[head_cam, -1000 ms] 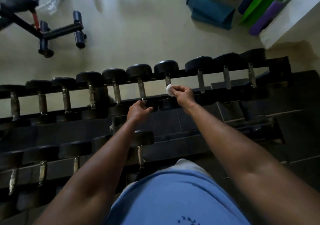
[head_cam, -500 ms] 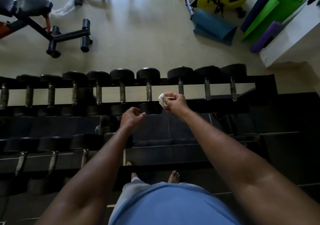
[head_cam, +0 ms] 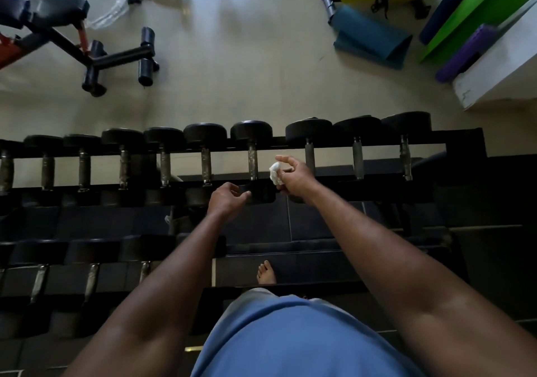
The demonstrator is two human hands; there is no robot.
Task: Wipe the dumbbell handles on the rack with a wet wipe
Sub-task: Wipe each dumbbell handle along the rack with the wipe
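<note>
Dumbbells line the rack (head_cam: pixel 343 141). Since a second ago I see the wipe has come off the handle (head_cam: pixel 252 160). Left of that handle, left hand (head_cam: pixel 227 200) rests half-curled on the near weight, gripping nothing. Right of it, right hand (head_cam: pixel 294 176) pinches the bunched wet wipe (head_cam: pixel 274 173), index finger lifted; probably repositioning.

The wipe (head_cam: pixel 274 172) is partly buried under the right hand's (head_cam: pixel 293 176) fingers (head_cam: pixel 286 160), so its full shape cannot be told. Just below the left hand's (head_cam: pixel 228 199) fingertips (head_cam: pixel 245 194), the near dumbbell heads (head_cam: pixel 261 196) melt into shadow. The rack (head_cam: pixel 465 138) is cut off at the left edge, and handle wear is too small to read.
</note>
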